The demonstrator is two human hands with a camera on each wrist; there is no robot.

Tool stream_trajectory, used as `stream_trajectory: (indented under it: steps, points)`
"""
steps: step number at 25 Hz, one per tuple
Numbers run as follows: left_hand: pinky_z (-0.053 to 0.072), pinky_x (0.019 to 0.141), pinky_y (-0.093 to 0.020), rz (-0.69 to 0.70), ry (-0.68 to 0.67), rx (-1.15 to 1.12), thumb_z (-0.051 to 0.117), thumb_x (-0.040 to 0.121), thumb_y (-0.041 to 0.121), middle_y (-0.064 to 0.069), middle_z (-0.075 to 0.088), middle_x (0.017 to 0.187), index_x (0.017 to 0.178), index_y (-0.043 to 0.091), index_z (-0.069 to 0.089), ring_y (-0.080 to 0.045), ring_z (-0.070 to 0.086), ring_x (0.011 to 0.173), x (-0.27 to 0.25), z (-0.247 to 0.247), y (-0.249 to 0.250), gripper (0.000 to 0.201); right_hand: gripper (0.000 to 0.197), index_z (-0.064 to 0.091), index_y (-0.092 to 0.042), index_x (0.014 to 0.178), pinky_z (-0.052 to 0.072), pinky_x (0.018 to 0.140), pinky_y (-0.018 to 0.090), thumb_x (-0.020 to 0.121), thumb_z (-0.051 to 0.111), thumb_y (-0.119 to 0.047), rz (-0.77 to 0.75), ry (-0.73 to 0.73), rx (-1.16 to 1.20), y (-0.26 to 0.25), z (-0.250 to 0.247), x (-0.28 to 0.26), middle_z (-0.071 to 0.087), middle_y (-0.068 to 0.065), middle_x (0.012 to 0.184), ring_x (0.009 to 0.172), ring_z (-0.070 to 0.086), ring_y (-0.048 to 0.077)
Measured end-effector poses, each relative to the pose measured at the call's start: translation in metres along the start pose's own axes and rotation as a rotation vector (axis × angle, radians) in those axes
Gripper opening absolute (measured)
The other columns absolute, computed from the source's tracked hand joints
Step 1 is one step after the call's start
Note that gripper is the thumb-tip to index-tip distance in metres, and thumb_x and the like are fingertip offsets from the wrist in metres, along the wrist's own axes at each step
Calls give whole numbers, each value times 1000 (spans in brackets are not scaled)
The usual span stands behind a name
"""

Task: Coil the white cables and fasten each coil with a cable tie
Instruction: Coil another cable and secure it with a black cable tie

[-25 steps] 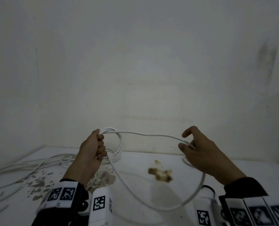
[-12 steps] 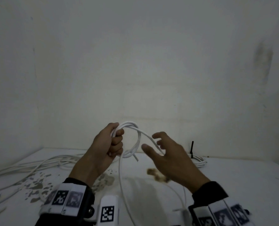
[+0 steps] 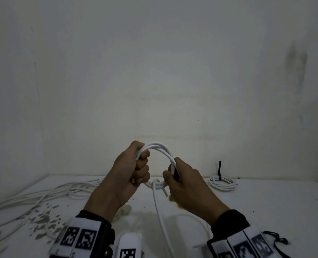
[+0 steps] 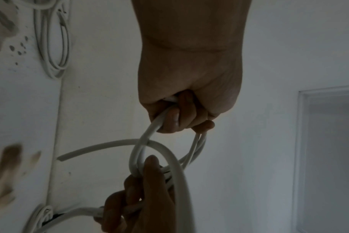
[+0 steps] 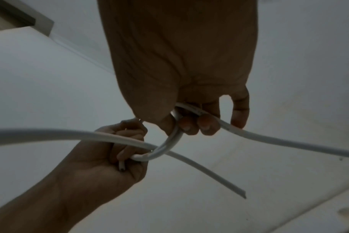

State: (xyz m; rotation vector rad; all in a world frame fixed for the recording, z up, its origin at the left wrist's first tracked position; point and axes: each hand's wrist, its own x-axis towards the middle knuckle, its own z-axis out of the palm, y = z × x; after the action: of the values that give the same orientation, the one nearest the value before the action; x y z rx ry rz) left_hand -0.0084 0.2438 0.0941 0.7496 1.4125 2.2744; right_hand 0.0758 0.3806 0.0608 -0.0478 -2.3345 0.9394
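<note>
The white tabletop (image 3: 266, 211) carries loose cables (image 3: 42, 194) at the left and a tied coil (image 3: 222, 183) at the far right. Above its middle, the left hand (image 3: 130, 174) and right hand (image 3: 188, 185) each have their grip closed around one side of a white cable (image 3: 160, 148) looped between them; its tail hangs to the tabletop.

White cable (image 3: 159, 148) looped in several turns, held above table, tail hanging down

Dim light on a plain white wall (image 3: 154, 71) behind a stained white table (image 3: 266, 211).
</note>
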Motion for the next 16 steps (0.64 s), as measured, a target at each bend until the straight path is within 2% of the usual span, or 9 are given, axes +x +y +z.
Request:
stream_trajectory:
  steps: [1, 2, 4, 7, 9, 12, 13, 14, 16]
  points:
    - [14, 40, -25, 1, 13, 19, 37, 98, 24, 5, 16, 45, 53, 17, 39, -9, 12, 33, 0, 0, 0, 46, 18, 46, -13, 86, 57, 68, 45, 99, 52, -25, 9, 0, 27, 0, 2, 0, 60, 8, 76, 67, 61, 28]
    - [15, 39, -24, 2, 22, 31, 37, 98, 24, 5, 16, 45, 51, 17, 40, -10, 12, 34, 0, 0, 0, 48, 18, 47, -11, 87, 57, 69, 47, 99, 53, -24, 19, -10, 48, 0, 2, -1, 61, 11, 78, 67, 60, 29]
    - [15, 39, -24, 1, 35, 49, 39, 98, 24, 4, 16, 47, 51, 17, 40, -10, 12, 35, 1, 1, -1, 47, 18, 48, -8, 89, 55, 67, 42, 98, 55, -21, 31, -35, 67, 3, 1, -1, 59, 11, 77, 64, 53, 21]
    - [15, 38, -23, -19, 53, 33, 46, 98, 33, 5, 15, 47, 54, 17, 40, -10, 12, 35, 1, 2, -3, 47, 20, 48, -10, 85, 49, 61, 35, 97, 58, -23, 11, -24, 46, 2, 1, 0, 52, 1, 68, 58, 45, 11]
    - [13, 39, -23, -22, 67, 15, 51, 97, 40, 6, 15, 47, 54, 19, 41, -9, 13, 35, 3, 0, -3, 49, 26, 50, -15, 84, 43, 56, 29, 94, 62, -35, -17, 10, -16, 1, 1, 0, 50, -4, 62, 54, 44, 9]
    - [14, 34, -18, 34, 119, -154, 48, 99, 35, 9, 17, 42, 59, 21, 38, -6, 14, 29, 8, -18, 9, 43, 35, 52, -22, 78, 38, 48, 21, 89, 63, -53, 81, 10, -143, 14, -17, -2, 54, -6, 50, 47, 54, 4]
    - [13, 33, -17, 64, 148, -255, 45, 100, 32, 9, 18, 39, 61, 22, 36, -5, 15, 27, 10, -30, 16, 41, 37, 55, -19, 75, 40, 49, 21, 90, 63, -52, 142, -10, -197, 21, -27, -2, 55, -6, 50, 50, 59, 5]
    - [13, 32, -18, 91, 176, -331, 42, 100, 31, 9, 19, 37, 63, 22, 35, -5, 15, 25, 12, -42, 22, 39, 40, 58, -16, 70, 45, 53, 24, 92, 62, -50, 203, -25, -217, 29, -37, -4, 56, -3, 52, 55, 62, 12]
    - [14, 30, -18, 110, 232, -329, 40, 102, 30, 9, 20, 36, 66, 21, 36, -6, 16, 25, 13, -64, 27, 38, 49, 60, -13, 58, 55, 62, 33, 93, 62, -47, 307, -28, -24, 34, -50, -4, 50, 3, 52, 50, 54, 20]
